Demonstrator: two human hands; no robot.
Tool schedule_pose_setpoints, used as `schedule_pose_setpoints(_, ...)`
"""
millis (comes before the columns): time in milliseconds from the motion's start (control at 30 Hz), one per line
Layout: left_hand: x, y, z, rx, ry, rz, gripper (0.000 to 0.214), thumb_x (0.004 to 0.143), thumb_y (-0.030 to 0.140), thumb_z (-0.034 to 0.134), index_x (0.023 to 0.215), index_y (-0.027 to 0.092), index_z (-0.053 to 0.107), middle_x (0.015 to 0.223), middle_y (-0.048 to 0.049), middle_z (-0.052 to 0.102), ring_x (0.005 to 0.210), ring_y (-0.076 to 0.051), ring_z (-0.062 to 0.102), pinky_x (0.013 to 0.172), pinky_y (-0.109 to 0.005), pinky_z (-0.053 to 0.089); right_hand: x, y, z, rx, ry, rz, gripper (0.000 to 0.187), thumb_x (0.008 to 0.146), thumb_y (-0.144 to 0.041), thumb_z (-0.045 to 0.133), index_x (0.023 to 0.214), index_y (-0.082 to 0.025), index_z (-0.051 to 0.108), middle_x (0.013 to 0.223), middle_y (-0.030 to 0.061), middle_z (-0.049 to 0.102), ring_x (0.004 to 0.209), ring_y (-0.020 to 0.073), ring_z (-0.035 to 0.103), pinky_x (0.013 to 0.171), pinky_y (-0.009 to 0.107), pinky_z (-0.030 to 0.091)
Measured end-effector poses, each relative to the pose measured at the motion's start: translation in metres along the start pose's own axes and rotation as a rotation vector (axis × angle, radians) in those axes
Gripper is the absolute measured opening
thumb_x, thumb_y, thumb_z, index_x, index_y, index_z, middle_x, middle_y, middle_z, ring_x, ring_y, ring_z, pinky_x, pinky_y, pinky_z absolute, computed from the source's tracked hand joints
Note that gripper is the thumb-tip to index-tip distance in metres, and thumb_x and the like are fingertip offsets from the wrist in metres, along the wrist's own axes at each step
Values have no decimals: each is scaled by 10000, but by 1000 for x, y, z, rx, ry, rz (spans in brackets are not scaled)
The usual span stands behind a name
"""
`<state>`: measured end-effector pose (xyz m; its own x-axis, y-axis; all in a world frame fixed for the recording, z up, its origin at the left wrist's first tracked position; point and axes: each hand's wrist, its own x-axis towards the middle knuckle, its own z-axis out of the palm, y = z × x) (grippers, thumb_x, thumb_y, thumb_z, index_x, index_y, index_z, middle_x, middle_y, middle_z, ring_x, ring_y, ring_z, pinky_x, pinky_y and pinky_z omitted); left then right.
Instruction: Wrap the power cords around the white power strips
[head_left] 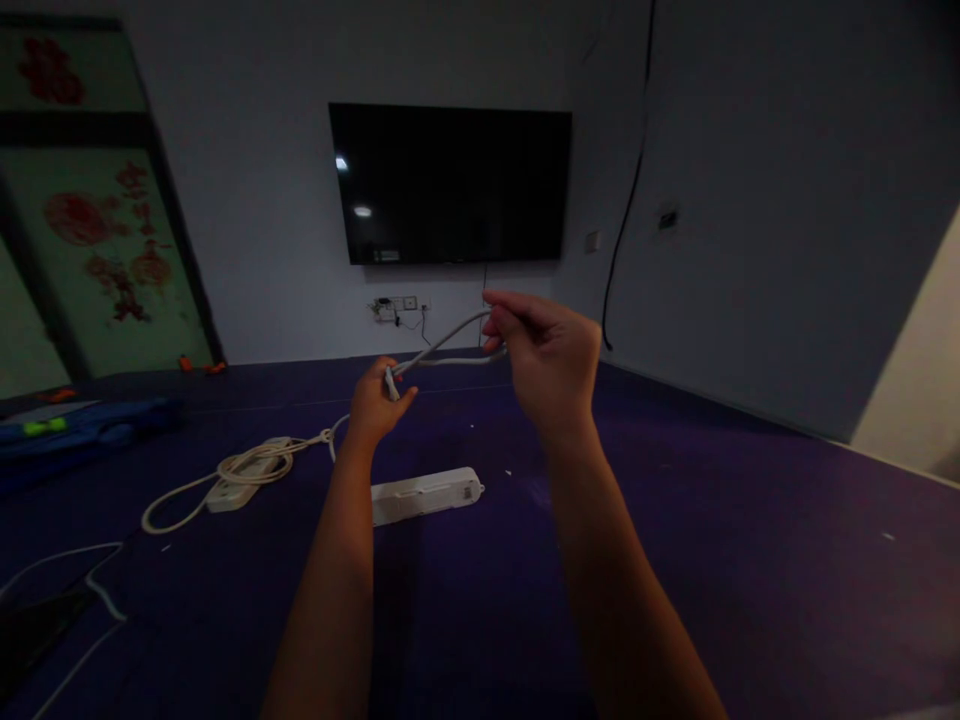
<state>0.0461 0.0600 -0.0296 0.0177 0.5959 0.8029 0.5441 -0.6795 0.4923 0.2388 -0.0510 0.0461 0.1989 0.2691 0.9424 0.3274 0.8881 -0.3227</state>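
Observation:
A white power cord (456, 361) stretches between my two hands in mid-air, forming a loop. My left hand (376, 400) is closed around its bundled strands, thumb pointing right. With pinched fingers, my right hand (546, 350) grips the loop's other end, higher and to the right. Below them on the purple floor lies a white power strip (431, 494), partly hidden behind my left forearm. The cord's run down to that strip is not fully visible.
Another white power strip (238, 488) lies at left with its coiled cord (255, 462). Dark blue fabric (112, 420) is farther left, and a thin white cable (105, 595) runs nearer. A television (454, 185) hangs on the wall above sockets (397, 308). A black cable (626, 220) dangles at right.

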Motion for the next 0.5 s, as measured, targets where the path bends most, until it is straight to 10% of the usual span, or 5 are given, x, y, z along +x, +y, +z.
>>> schedule_pose_setpoints(500, -4, -10, 28, -336, -43, -118, 433, 610, 336, 732, 921, 219, 455, 808, 32, 545, 651, -101, 526, 628, -242, 465, -9, -28, 2, 61, -54, -30, 212, 897, -302, 486, 1011, -239, 652, 793, 3, 623, 663, 104, 614, 594, 238, 518)
